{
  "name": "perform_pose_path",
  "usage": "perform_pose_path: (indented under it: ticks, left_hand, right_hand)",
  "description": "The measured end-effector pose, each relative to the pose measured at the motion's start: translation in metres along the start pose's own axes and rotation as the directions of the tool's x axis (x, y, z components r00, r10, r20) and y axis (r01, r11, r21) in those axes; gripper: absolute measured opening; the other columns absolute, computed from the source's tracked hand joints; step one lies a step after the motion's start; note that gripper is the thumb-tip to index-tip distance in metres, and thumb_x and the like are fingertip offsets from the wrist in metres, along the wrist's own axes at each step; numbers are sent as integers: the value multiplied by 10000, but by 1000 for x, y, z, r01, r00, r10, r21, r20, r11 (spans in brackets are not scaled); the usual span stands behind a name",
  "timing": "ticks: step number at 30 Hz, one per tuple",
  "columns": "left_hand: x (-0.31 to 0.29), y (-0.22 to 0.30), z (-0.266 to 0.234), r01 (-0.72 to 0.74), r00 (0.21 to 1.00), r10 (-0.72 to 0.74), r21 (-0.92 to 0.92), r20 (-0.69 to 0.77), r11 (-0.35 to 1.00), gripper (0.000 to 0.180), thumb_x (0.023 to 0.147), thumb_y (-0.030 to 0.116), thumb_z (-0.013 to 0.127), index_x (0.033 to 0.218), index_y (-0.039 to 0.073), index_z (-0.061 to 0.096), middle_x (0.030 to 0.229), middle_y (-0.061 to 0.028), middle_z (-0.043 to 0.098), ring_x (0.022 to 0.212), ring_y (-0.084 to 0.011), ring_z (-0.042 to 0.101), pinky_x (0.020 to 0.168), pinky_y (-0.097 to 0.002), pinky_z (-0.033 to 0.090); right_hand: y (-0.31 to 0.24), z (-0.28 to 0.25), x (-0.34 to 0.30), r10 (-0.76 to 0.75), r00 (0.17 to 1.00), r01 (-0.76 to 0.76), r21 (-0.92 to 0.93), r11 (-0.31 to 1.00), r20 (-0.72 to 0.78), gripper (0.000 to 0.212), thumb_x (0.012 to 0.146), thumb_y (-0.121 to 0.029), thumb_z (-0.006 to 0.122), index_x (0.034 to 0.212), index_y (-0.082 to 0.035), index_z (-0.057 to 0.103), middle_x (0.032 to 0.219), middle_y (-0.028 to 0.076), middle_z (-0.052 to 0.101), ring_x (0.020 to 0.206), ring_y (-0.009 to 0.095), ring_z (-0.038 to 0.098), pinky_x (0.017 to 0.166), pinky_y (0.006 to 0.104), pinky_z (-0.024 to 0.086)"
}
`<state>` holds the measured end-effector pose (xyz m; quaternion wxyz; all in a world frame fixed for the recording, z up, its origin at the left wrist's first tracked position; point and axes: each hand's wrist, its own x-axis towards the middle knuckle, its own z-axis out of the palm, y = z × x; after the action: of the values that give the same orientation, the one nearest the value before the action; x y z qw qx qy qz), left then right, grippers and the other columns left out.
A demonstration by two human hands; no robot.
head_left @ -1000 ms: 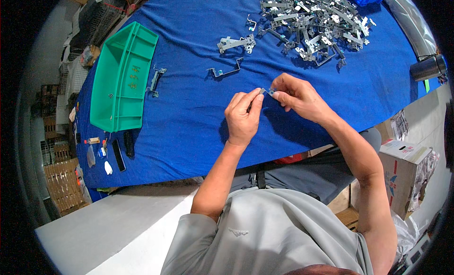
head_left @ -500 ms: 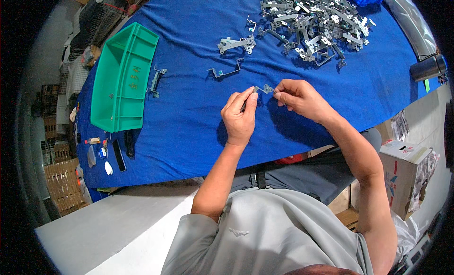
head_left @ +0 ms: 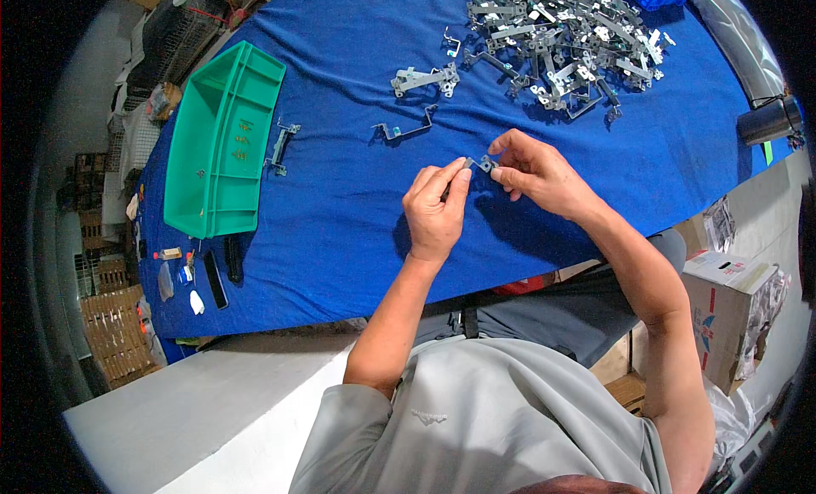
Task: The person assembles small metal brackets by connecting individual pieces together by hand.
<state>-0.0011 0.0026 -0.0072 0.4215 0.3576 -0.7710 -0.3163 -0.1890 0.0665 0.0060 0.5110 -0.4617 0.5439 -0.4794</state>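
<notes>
From where I stand, the left hand [head_left: 435, 207] has just come a little closer to the right hand [head_left: 540, 178], so the gap between them is narrower than half a second ago. The left fingers are pinching a small metal bracket [head_left: 486, 164], whose free end pokes out between the two hands, up off the desk [head_left: 340, 239]. The right thumb sits at that free end, with the forefinger bent above it; whether those fingers are truly gripping it, I can't tell. To my eye, the left is the steadying hand and the right works the end, so the piece is still being handled. Beyond them, a loose bracket [head_left: 408, 133] and the big pile of metal parts [head_left: 578, 52] lie unmoved, as does the green tray [head_left: 195, 137] off to the left.
</notes>
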Motion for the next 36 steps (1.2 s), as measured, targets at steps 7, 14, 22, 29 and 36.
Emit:
perform_pose_path:
  ticks: [7, 14, 22, 29, 36]
  left_hand:
    - [2, 3, 2, -121, 992, 119, 40, 42, 992, 155, 856, 33, 724, 1006, -2, 744, 737, -72, 633, 629, -130, 563, 583, -262, 450]
    - [-1, 1, -1, 62, 997, -63, -22, -42, 998, 152, 881, 43, 706, 1021, -9, 738, 739, -54, 629, 648, -99, 558, 592, -251, 448]
    - [1, 2, -1, 47, 998, -48, -42, -32, 998, 139, 869, 42, 713, 995, -12, 735, 716, -80, 625, 609, -144, 557, 561, -293, 446]
    - [1, 2, 1, 16, 1000, -16, -13, -3, 1000, 144, 870, 43, 715, 1002, -8, 739, 731, -79, 633, 619, -140, 556, 572, -283, 446]
    - [1, 2, 2, -73, 996, 73, 8, 43, 997, 153, 873, 44, 715, 1015, -6, 741, 759, -80, 655, 637, -116, 567, 585, -263, 453]
  right_hand:
    - [11, -4, 4, -318, 946, 284, -313, 906, -62, 175, 968, -183, 623, 1013, -14, 627, 817, 30, 634, 645, 101, 566, 521, 245, 464]
    - [-11, -10, 0, 152, 988, -150, -56, 987, 33, 188, 968, -202, 595, 963, -20, 641, 773, 11, 641, 621, 75, 545, 500, 246, 438]
    - [-12, -5, -2, 106, 990, -95, -115, 989, 91, 187, 988, -230, 605, 995, -44, 628, 792, -19, 622, 658, 40, 531, 514, 196, 419]
    - [1, 1, -1, 10, 999, -9, 5, 1000, -31, 172, 946, -154, 643, 1021, -2, 616, 786, 31, 631, 704, 87, 602, 543, 259, 512]
    - [-9, -3, -1, 68, 997, -59, -181, 982, 44, 146, 978, -174, 620, 1043, -45, 598, 819, -21, 569, 704, 51, 535, 570, 211, 443]
